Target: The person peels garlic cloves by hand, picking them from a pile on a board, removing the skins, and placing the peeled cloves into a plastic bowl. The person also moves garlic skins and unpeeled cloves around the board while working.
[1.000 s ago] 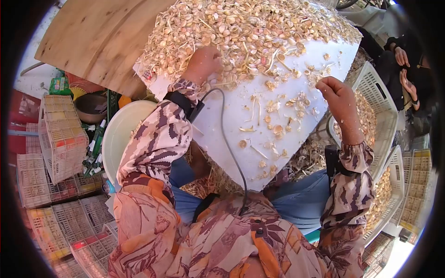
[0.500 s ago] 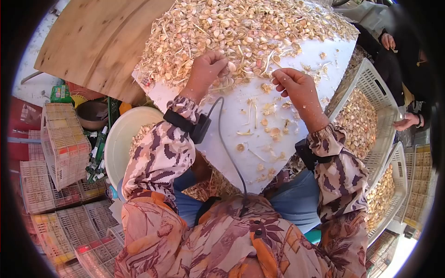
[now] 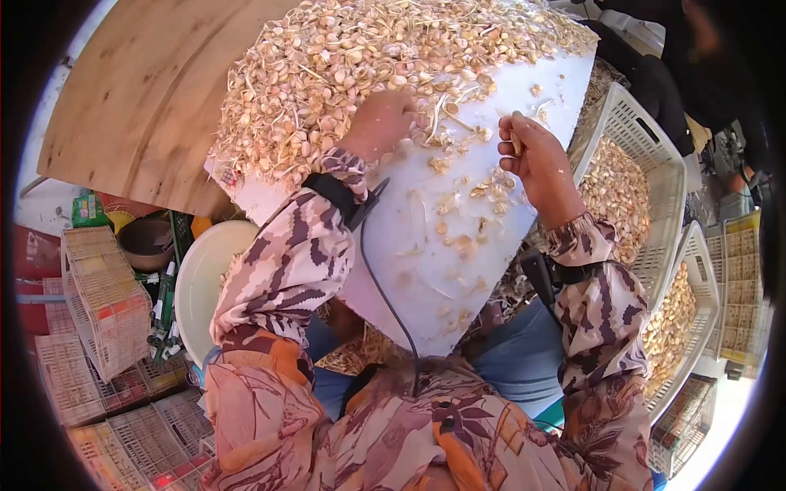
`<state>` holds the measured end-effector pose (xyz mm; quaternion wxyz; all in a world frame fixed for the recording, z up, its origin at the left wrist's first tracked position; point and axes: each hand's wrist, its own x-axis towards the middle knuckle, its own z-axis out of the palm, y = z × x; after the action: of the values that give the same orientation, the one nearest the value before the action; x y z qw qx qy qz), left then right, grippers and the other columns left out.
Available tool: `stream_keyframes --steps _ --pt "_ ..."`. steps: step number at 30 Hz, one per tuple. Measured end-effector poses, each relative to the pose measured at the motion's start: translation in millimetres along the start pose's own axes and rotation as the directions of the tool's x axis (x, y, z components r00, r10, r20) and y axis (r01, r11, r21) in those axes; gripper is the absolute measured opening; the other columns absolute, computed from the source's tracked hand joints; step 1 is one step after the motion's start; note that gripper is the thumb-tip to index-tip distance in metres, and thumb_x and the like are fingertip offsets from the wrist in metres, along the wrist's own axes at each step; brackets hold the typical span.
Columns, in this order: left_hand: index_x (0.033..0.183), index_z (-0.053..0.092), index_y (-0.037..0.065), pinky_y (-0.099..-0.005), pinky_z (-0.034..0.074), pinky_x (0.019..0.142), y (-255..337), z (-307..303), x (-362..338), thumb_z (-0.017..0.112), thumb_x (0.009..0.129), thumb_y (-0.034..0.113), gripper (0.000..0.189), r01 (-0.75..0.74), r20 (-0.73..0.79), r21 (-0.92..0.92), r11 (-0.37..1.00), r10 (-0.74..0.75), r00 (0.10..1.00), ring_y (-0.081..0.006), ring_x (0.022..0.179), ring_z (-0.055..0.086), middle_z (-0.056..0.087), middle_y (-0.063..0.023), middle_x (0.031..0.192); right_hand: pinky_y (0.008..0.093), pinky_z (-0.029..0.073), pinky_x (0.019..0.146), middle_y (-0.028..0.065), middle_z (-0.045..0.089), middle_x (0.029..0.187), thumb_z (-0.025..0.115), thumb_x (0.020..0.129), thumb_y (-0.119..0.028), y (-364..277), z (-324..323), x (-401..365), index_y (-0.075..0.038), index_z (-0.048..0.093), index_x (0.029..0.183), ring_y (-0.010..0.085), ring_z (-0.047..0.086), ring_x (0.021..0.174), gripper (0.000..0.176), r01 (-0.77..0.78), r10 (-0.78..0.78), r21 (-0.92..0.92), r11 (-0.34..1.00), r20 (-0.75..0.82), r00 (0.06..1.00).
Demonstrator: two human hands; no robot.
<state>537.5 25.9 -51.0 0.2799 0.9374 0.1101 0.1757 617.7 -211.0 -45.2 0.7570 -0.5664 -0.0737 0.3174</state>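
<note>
A large heap of garlic cloves [image 3: 327, 90], mixed with dry stems and skins, covers the far part of a white board [image 3: 385, 286]. At the heap's near edge is my left hand [image 3: 381, 124], back upward; its fingertips are hidden among the cloves, so its grip does not show. My right hand [image 3: 536, 164] is raised over the board's right side, fingers curled together. Pinched in them is a small pale-brown piece that looks like a garlic clove [image 3: 517, 145]. Loose skins and stem bits [image 3: 491, 192] are scattered on the board between my hands and below them.
Two white plastic crates [image 3: 667, 192] of garlic cloves stand at my right. On my left are a pale round tub [image 3: 192, 282], a dark bowl [image 3: 147, 243] and stacked crates [image 3: 106, 295]. A wooden board [image 3: 131, 106] lies far left. Another person's dark clothing shows at upper right.
My left hand has moved right and turned its back upward at the heap's edge. My right hand has curled its fingers more tightly. The view has shifted slightly.
</note>
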Motion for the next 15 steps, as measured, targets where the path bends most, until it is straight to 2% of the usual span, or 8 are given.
stream_keyframes --steps 2,4,6,10,12,13,14,15 --pt "0.086 0.066 0.000 -0.0382 0.049 0.068 -1.5 22.8 10.2 0.068 0.067 0.015 0.024 -0.180 0.283 0.571 0.801 0.014 0.959 -0.0307 0.075 0.063 0.064 -0.0149 0.080 0.0241 0.041 0.059 -0.0007 0.052 0.078 0.054 0.088 -0.023 2.2 -0.9 9.4 -0.002 0.058 0.096 0.0100 0.048 0.067 0.022 0.000 -0.004 0.043 0.999 0.097 0.995" --pt "0.089 0.066 0.001 -0.0378 0.049 0.069 -0.6 18.0 12.6 0.069 0.067 0.016 0.027 -0.159 0.390 0.559 0.814 -0.089 0.916 -0.0307 0.077 0.063 0.065 -0.0146 0.082 0.0233 0.041 0.057 -0.0007 0.052 0.076 0.054 0.087 -0.021 4.2 3.6 13.8 -0.002 0.059 0.093 0.0097 0.048 0.065 0.020 -0.001 -0.002 0.036 0.999 0.087 0.996" --pt "0.093 0.067 0.002 -0.0345 0.050 0.072 -19.5 13.4 8.2 0.069 0.069 0.017 0.029 -0.014 0.226 0.065 0.998 -0.001 0.974 -0.0263 0.079 0.064 0.065 -0.0157 0.088 0.0220 0.040 0.055 -0.0007 0.052 0.074 0.054 0.085 -0.019 5.6 5.9 19.0 -0.003 0.059 0.090 0.0092 0.047 0.063 0.018 -0.032 0.034 -0.018 0.999 0.094 0.995" --pt "0.101 0.066 0.000 -0.0294 0.049 0.072 -25.0 -4.1 -12.6 0.068 0.074 0.015 0.031 0.226 0.220 -0.022 0.974 -0.216 0.951 -0.0189 0.080 0.063 0.066 -0.0125 0.094 0.0214 0.039 0.053 -0.0008 0.051 0.072 0.053 0.084 -0.017 10.3 5.3 20.2 -0.003 0.059 0.088 0.0086 0.047 0.061 0.016 -0.067 0.068 -0.012 0.998 0.077 0.995" --pt "0.106 0.063 -0.002 -0.0245 0.048 0.070 -13.5 -13.5 -35.5 0.064 0.080 0.011 0.029 0.312 0.147 -0.570 0.760 -0.280 0.949 -0.0125 0.080 0.061 0.066 -0.0074 0.099 0.0211 0.038 0.052 -0.0021 0.049 0.070 0.054 0.085 -0.018 9.8 7.2 13.0 -0.002 0.059 0.088 0.0079 0.044 0.060 0.017 -0.065 0.069 -0.052 0.997 0.077 0.995" --pt "0.108 0.061 0.001 -0.0203 0.042 0.062 -5.4 -16.9 -44.7 0.058 0.086 0.005 0.023 0.312 0.139 -0.668 0.676 -0.298 0.944 -0.0073 0.068 0.051 0.062 -0.0001 0.086 0.0211 0.038 0.052 -0.0021 0.049 0.070 0.054 0.085 -0.018 10.6 5.6 10.8 -0.002 0.059 0.088 0.0079 0.044 0.060 0.017 -0.063 0.067 -0.050 0.997 0.083 0.994" --pt "0.108 0.061 0.001 -0.0203 0.042 0.062 0.7 -20.1 -51.3 0.058 0.086 0.005 0.023 0.311 0.135 -0.666 0.679 -0.300 0.944 -0.0073 0.068 0.051 0.062 -0.0001 0.086 0.0209 0.036 0.051 -0.0027 0.048 0.070 0.055 0.085 -0.019 10.7 3.9 8.2 -0.002 0.059 0.089 0.0075 0.043 0.059 0.018 -0.049 0.049 -0.003 0.999 0.105 0.993" --pt "0.107 0.060 0.001 -0.0218 0.043 0.063 5.0 -22.6 -58.0 0.058 0.086 0.005 0.022 0.310 0.145 -0.763 0.567 -0.317 0.937 -0.0087 0.070 0.052 0.061 -0.0010 0.086 0.0207 0.035 0.050 -0.0033 0.046 0.069 0.055 0.085 -0.019 12.4 3.6 5.6 -0.002 0.059 0.089 0.0071 0.041 0.058 0.018 -0.038 0.032 0.043 0.998 0.125 0.992"
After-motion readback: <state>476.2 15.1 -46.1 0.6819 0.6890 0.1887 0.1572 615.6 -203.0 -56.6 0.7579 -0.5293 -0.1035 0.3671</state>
